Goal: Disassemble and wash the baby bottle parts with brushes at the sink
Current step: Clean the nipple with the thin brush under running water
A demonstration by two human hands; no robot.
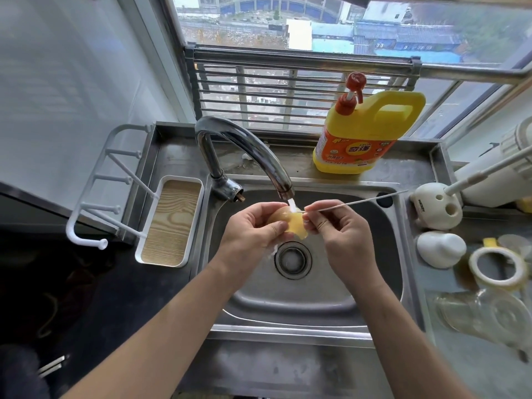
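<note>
A person washes a baby-bottle teat [293,223] at a steel sink [288,300] below a window; the soft yellowish teat sits over the basin, directly under the spout of the curved tap [239,142], where a thin stream of water [292,203] runs onto it. The left hand [253,228] holds the teat, with its fingers curled round the near side and the thumb pressed on the front. The right hand [336,228] pinches a thin brush [359,200] between thumb and forefinger, close to the working end, with the other fingers loosely bent below; the tip meets the teat at the water, while the long, fine handle slants up and to the right above the basin. Whether the tip is inside the teat cannot be told. The drain [292,261] lies just below both hands.

On the surface behind the basin stands a yellow pump bottle of dish soap [365,133]; to the left sits a white tray [169,223] with a wood-grain base and a rack of pegs. On the surface to the right stand a white brush holder [434,208] and a rounded white piece [440,249]; nearer the camera are a pale screw ring [498,267] and a clear bottle [483,312] lying on its side.
</note>
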